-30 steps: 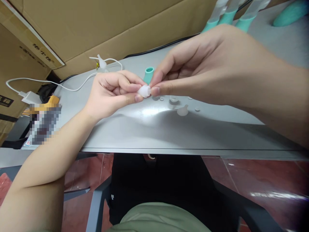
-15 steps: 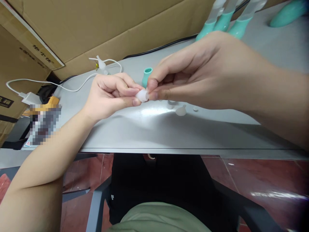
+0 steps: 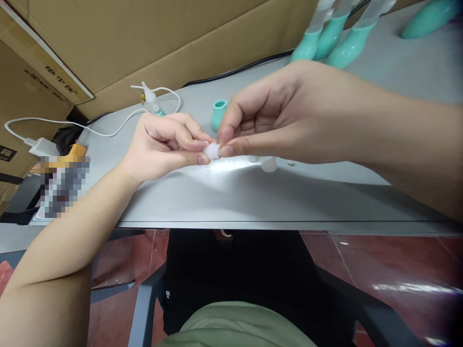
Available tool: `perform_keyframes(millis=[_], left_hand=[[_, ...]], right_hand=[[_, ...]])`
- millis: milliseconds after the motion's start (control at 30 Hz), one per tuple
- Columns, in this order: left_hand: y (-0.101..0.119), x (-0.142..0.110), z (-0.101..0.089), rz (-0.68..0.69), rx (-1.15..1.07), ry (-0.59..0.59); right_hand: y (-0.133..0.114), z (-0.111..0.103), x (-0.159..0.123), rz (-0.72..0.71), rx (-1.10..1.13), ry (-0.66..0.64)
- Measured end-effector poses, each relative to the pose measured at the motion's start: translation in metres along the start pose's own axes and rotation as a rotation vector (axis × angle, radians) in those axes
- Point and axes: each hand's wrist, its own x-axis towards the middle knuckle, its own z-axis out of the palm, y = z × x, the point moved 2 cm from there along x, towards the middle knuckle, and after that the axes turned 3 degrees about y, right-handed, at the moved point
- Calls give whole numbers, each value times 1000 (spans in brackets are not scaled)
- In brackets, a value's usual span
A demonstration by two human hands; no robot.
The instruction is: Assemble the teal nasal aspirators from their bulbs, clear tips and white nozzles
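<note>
Between the fingertips of my two hands is a small translucent white plastic piece, rounded in shape. My left hand pinches its left side with thumb and fingers. The thumb and forefinger of my right hand close on its right end; whether they grip a separate small part there I cannot tell. Just behind the fingertips a teal rubber bulb stands upright with its round mouth open upward. On the table under my right hand lies a flat translucent piece, with a small white disc beside it.
Several teal bulbs with clear tops stand at the back right, near another teal bulb. A white nozzle-like piece and a white cable lie back left. Cardboard walls the grey table's rear.
My right hand has shifted slightly down and left, its fingertips closer in on the white piece. The view has moved a little. Both hands keep their pinch.
</note>
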Motion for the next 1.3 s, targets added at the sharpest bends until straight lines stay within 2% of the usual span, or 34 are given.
perform_keyframes(millis=[67, 200, 333, 533, 633, 800, 1000, 1200, 1300], left_hand=[[6, 1, -1, 8, -24, -31], [16, 1, -3, -71, 11, -74], [13, 0, -6, -57, 29, -57], [-1, -1, -6, 79, 116, 81], [-3, -2, -5, 113, 132, 121], [-2, -4, -2, 119, 192, 148], [1, -2, 0, 107, 280, 167], [1, -2, -1, 141, 259, 149], [2, -3, -2, 147, 253, 117]], right_hand=[[3, -1, -1, 1, -8, -12], [6, 0, 0, 5, -24, -25], [-1, 3, 3, 41, -12, -15], [-20, 8, -1, -125, 22, 215], [-18, 9, -5, -149, 9, 263], [-11, 11, -8, -132, 17, 286], [-14, 12, -5, -125, 30, 278], [-6, 10, -8, -181, 58, 301], [-2, 6, -9, -190, 8, 262]])
